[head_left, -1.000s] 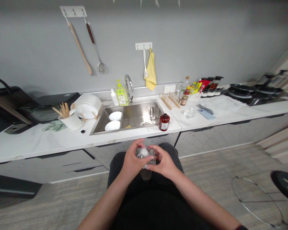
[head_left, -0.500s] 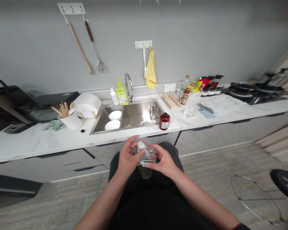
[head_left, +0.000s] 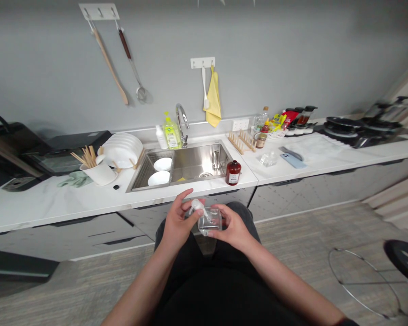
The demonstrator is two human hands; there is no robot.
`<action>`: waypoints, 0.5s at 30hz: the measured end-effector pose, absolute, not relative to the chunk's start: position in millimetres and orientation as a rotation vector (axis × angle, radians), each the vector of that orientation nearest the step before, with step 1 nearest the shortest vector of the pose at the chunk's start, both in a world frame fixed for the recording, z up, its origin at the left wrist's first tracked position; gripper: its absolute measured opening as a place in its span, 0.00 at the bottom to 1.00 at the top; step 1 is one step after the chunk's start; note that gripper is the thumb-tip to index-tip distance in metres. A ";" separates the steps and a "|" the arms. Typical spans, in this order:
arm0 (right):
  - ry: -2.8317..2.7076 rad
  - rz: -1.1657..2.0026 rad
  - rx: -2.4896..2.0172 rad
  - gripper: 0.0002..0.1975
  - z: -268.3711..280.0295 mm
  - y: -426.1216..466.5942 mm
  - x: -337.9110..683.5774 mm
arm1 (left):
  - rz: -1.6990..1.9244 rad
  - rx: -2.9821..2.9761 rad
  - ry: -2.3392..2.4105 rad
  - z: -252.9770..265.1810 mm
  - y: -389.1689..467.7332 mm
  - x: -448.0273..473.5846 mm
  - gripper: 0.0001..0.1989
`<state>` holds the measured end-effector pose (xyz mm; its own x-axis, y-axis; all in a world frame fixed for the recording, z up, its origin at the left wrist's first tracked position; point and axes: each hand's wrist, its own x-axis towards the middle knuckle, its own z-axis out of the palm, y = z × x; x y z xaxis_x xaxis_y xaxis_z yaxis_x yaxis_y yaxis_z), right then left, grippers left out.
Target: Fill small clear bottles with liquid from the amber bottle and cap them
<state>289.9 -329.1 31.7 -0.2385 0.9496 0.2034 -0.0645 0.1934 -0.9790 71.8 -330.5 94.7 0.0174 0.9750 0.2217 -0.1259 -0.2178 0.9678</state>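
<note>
My right hand (head_left: 231, 227) grips a clear, square-sided bottle (head_left: 209, 223) by its base, above my lap and in front of the counter. Between the thumb and fingers of my left hand (head_left: 181, 222) is a white pump head (head_left: 197, 206), tilted at the bottle's neck. Whether the pump is still joined to the bottle I cannot tell. A brown bottle (head_left: 233, 173) with a white label and no pump stands on the counter's front edge, beyond my right hand.
The sink (head_left: 204, 158) holds white bowls (head_left: 159, 178) in a basket at its left. Green dish soap (head_left: 171, 133) stands behind it. Crumpled clear plastic (head_left: 268, 159) and a blue phone (head_left: 293, 160) lie on the right counter. A stool (head_left: 404, 262) stands at the lower right.
The white pump head has shifted slightly left, away from the bottle's body, with my left hand. My right hand and the bottle have barely moved.
</note>
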 end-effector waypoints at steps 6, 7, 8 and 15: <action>-1.468 1.240 -0.916 0.42 32.8 -323.6 292.4 | 1.424 1.272 0.972 95.4 -326.9 70.4 0.39; -1.468 1.240 -0.918 0.42 32.6 -322.5 292.7 | 1.433 1.274 0.975 95.8 -326.3 70.3 0.39; -1.466 1.239 -0.922 0.42 32.4 -321.6 293.1 | 1.441 1.273 0.978 96.2 -325.7 70.2 0.39; -1.470 1.232 -0.952 0.42 31.7 -321.4 295.6 | 1.439 1.282 1.011 98.0 -324.6 70.5 0.40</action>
